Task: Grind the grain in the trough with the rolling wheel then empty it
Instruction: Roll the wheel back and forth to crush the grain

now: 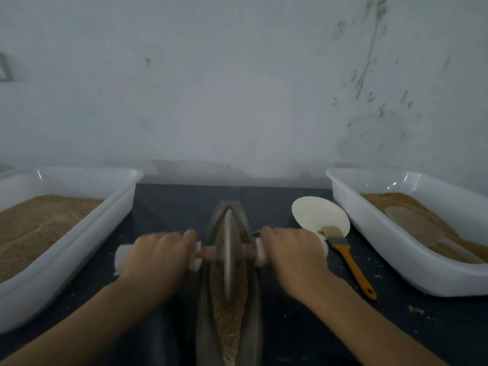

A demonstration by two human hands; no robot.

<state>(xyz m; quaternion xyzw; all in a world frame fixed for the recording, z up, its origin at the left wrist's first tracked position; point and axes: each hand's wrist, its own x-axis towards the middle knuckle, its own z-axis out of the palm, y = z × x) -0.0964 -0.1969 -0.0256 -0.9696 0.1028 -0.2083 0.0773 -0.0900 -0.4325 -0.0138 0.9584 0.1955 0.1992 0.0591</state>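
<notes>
Blur smears both of your hands and the axle in the head view, so your fingers are hard to separate. Your left hand (pixel 158 256) is curled over the white handle (pixel 124 258) on the left end of the axle, its grip clenched around that handle. Your right hand (pixel 293 253) covers the right handle almost entirely; only a white stub shows by the wheel, and the grip is wrapped round it. Your forearms run off the bottom edge.

Between your hands the rolling wheel (pixel 229 249) stands upright on edge in the trough (pixel 204 326), which lies lengthwise on the dark bench (pixel 163 202), its near end cut off by the frame. Crushed brown grain (pixel 228 320) fills the trough's groove on the near side of the wheel.

To your left, a white tub (pixel 79 239), partly out of frame, holds a bed of brown grain. To your right, a second white tub (pixel 375 233) holds brown grain too, with a brownish spoon-like shape lying in it that you can't identify clearly. Just beside that tub, a white disc (pixel 317 213) rests on the bench, with the bristles of an orange-handled brush (pixel 351 265) lying on its near edge.
</notes>
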